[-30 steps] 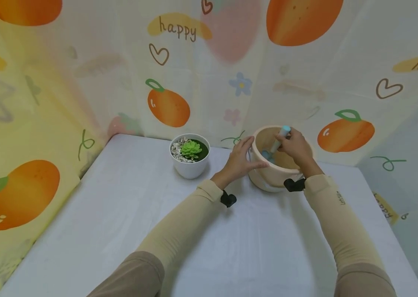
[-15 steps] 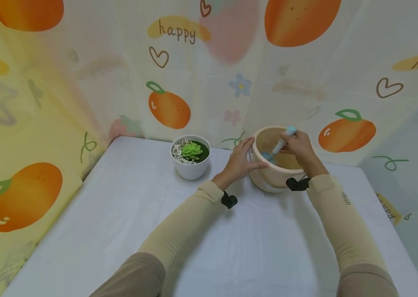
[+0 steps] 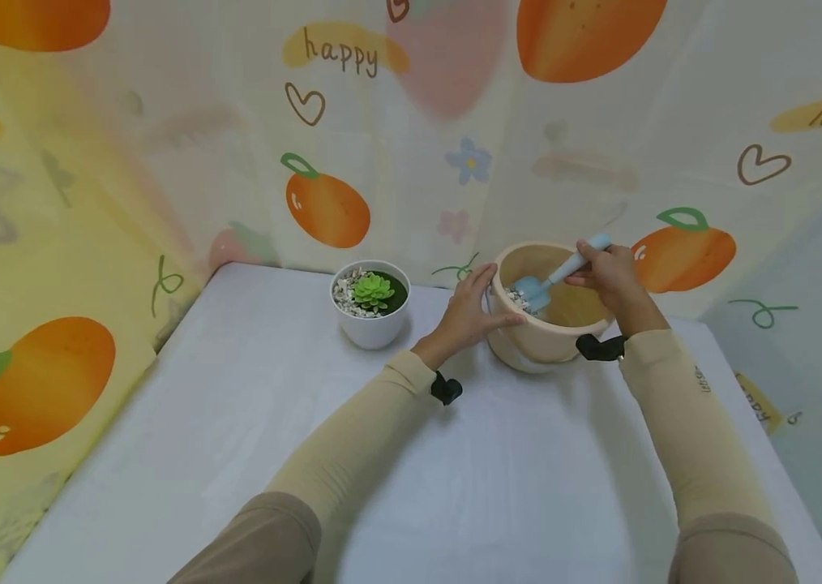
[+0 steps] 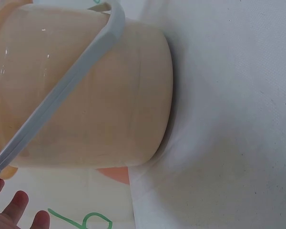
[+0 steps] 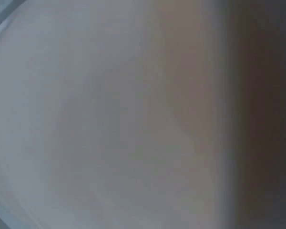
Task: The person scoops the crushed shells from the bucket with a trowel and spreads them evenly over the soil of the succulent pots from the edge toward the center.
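Observation:
A peach bucket (image 3: 537,342) with a grey carrying handle (image 4: 62,90) stands on the table. My left hand (image 3: 464,315) rests against its left side, thumb along the front and fingers spread toward the back. In the left wrist view, several fingertips show at the lower left corner. My right hand (image 3: 611,276) grips the handle of a light blue trowel (image 3: 564,270). The trowel's blade lies tilted inside the bucket, over white pebbles (image 3: 515,298). The right wrist view is blurred and filled mostly by a pale peach surface.
Left of the bucket stands a white pot (image 3: 371,328) holding a green succulent (image 3: 373,290) and pale stones. A white cloth covers the table (image 3: 265,389). A fruit-printed curtain (image 3: 404,162) hangs right behind both containers.
My right hand has moved right and slightly up. The trowel leans lower to the right, and its blade and the white pebbles now show. My left hand stays against the bucket.

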### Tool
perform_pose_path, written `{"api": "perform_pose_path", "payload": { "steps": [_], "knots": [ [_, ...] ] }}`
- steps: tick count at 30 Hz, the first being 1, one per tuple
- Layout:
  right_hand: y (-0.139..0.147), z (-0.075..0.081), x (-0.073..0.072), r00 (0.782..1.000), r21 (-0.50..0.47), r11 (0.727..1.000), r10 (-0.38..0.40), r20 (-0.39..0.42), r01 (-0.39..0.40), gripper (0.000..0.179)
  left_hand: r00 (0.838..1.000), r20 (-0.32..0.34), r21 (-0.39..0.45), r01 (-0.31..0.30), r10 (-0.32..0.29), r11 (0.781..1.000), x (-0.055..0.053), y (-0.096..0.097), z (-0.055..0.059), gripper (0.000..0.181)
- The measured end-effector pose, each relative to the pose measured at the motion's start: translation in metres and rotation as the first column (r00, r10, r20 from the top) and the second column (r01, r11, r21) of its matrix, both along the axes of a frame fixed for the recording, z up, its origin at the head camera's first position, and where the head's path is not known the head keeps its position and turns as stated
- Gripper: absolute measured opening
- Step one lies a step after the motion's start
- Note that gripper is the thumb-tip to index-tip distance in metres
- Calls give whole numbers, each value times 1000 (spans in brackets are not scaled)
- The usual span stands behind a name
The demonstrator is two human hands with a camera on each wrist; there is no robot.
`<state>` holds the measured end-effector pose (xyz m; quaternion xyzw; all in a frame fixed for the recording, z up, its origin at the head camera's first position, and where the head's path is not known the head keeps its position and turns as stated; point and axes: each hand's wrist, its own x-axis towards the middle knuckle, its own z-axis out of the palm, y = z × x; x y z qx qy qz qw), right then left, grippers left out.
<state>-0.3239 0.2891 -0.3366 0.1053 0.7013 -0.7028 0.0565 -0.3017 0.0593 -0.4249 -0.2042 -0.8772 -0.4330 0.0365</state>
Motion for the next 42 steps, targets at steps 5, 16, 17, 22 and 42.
{"api": "perform_pose_path", "payload": {
  "steps": [5,16,17,22,42],
  "knots": [
    [8,6,0,999,-89,996,33,32,-30,23,1000,4,-4,7,-7,1000,-3,0,2,101],
    [33,5,7,994,-441,895,-14,106,60,14,1000,-9,23,8,-8,1000,-3,-2,-2,102],
    [34,5,8,994,-475,877,-23,111,74,14,1000,-11,31,11,-10,999,-4,-2,-3,102],
    [37,6,13,990,-572,809,-76,122,132,13,1000,-15,35,12,-12,999,-3,-4,-2,101],
    [32,2,28,976,-618,765,-218,19,183,17,1000,1,34,18,-18,999,0,-7,3,96]
  ]
}}
